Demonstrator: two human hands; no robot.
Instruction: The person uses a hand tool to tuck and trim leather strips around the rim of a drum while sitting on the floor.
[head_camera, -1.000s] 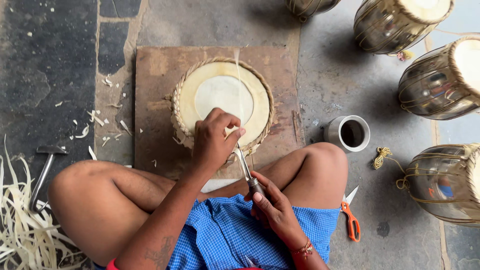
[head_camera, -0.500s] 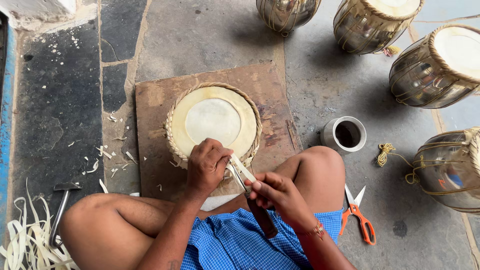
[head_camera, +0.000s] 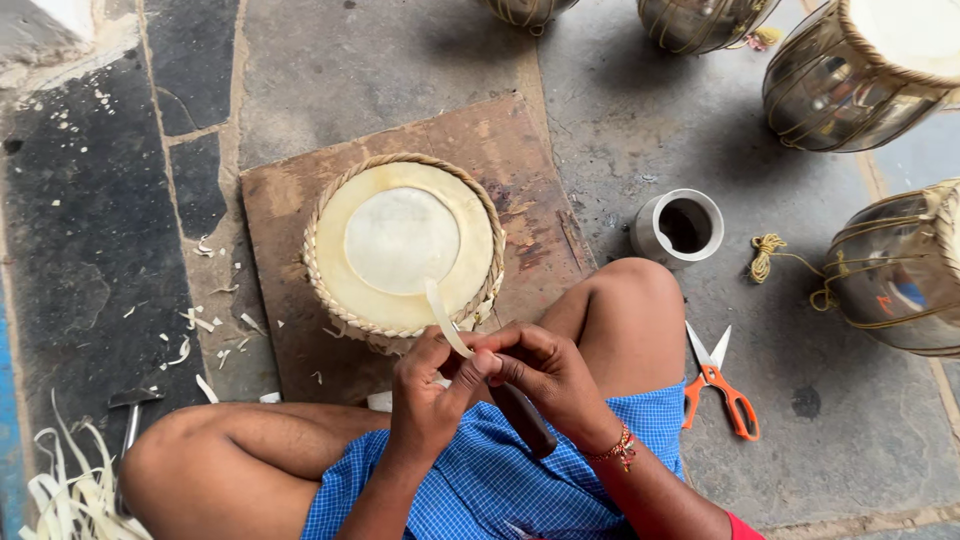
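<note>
I sit cross-legged with a round drum head (head_camera: 402, 243), cream skin ringed by a braided rim, lying on a brown board (head_camera: 520, 150) in front of my knees. My left hand (head_camera: 430, 395) pinches a thin pale strip (head_camera: 443, 318) that curves up over the drum head's near edge. My right hand (head_camera: 545, 375) meets the left at the strip and grips a dark-handled tool (head_camera: 525, 420) whose handle points down toward my blue checked shorts. The tool's tip is hidden between my fingers.
Orange-handled scissors (head_camera: 722, 385) lie on the stone floor right of my knee. A small metal cup (head_camera: 680, 225) stands beyond it. Metal drum bodies (head_camera: 850, 75) with lacing stand at the right. A coil of yellow cord (head_camera: 765, 255), a hammer (head_camera: 130, 420) and pale shavings (head_camera: 60, 490) lie around.
My hands have come off the drum head's near rim and drawn together toward my lap. The left now pinches the pale strip, and the view has shifted left.
</note>
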